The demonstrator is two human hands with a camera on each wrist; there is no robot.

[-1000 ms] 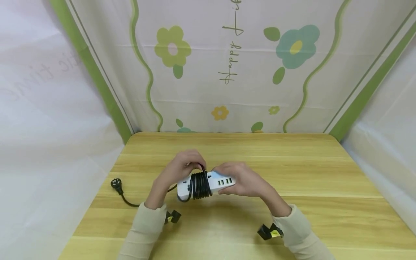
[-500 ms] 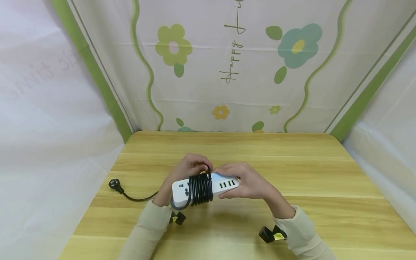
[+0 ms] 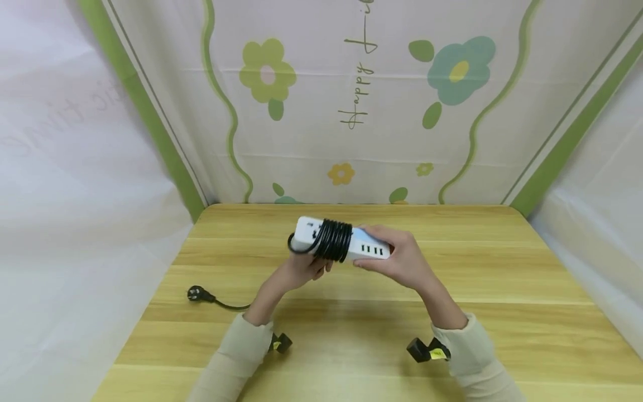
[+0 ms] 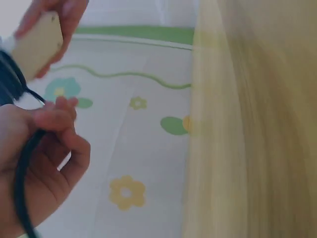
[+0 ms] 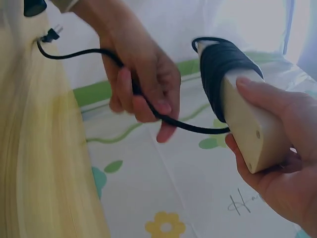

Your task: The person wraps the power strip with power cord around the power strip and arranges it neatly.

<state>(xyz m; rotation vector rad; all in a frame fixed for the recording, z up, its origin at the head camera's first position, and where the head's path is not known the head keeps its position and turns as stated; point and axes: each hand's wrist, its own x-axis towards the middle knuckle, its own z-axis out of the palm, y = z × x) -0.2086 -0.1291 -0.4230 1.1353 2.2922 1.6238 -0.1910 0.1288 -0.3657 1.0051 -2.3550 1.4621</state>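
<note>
A white power strip (image 3: 372, 249) is held up over the table, tilted, with several turns of black cord (image 3: 335, 240) wound round its middle. My right hand (image 3: 404, 254) grips its USB-port end, thumb on one side and fingers on the other. Below the strip, my left hand (image 3: 296, 272) pinches the loose run of the cord, partly hidden by the strip in the head view. In the right wrist view the cord (image 5: 195, 129) passes from the left hand's fingers (image 5: 141, 106) to the underside of the strip. The cord's black plug (image 3: 200, 293) lies at the table's left.
The wooden table (image 3: 482, 268) runs back to a white curtain (image 3: 311, 134) printed with flowers. White cloth (image 3: 90, 223) hangs at both sides. A small black camera mount (image 3: 427, 350) sits at each wrist.
The power strip has risen and moved right and away from me in my right hand. My left hand has passed from behind the strip to beneath it. The plug has slid about.
</note>
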